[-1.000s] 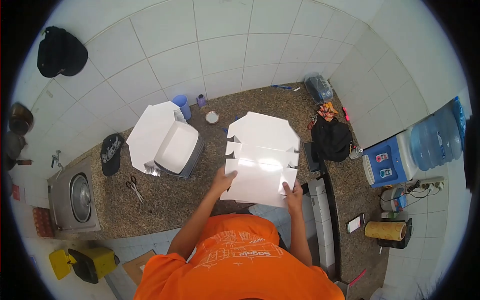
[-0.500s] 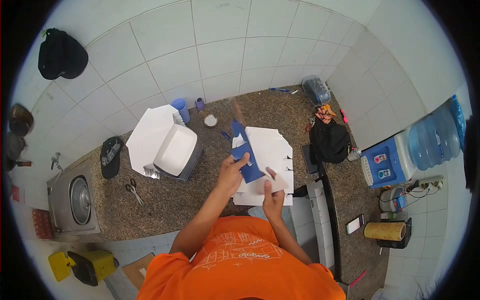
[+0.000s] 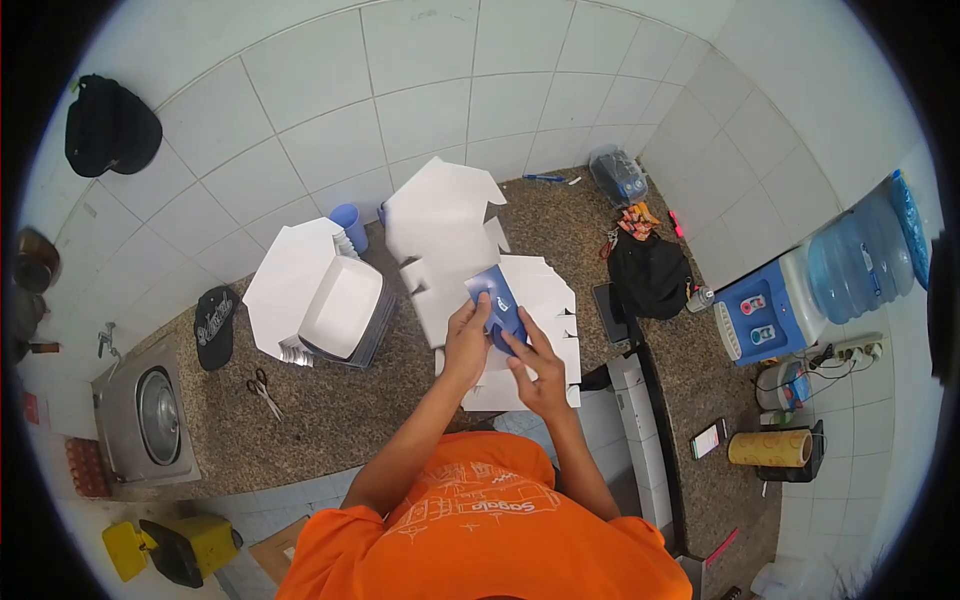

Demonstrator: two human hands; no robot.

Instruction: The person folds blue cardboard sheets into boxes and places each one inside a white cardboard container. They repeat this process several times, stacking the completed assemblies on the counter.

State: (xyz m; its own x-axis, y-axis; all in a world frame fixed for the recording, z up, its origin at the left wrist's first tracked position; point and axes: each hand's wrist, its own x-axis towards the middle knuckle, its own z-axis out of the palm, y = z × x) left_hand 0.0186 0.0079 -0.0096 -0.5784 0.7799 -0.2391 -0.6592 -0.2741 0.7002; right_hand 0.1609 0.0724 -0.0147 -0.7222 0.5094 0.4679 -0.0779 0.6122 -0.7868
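Note:
Between my hands is a cut cardboard sheet [image 3: 440,220], white on its inside, with a blue printed flap [image 3: 503,305] folded up toward me. My left hand [image 3: 467,340] grips the left side of the blue flap, thumb on top. At the flap's lower right edge, my right hand [image 3: 538,372] pinches with thumb and fingers. Beneath them lies a stack of flat white sheets [image 3: 555,300] with notched edges. To the left, folded white trays [image 3: 342,308] are nested together beside a pile of white cardboard pieces [image 3: 285,285].
Scissors [image 3: 264,392] and a dark cap [image 3: 215,327] lie on the left of the granite counter [image 3: 330,425]. A blue cup [image 3: 348,228] stands near the wall. At the right are a black bag [image 3: 648,275], a phone [image 3: 708,438] and a water dispenser [image 3: 775,310].
The cardboard sheet has turned and opened out, its white side now spreading up and left over the counter. My right hand has moved left and up onto the blue flap.

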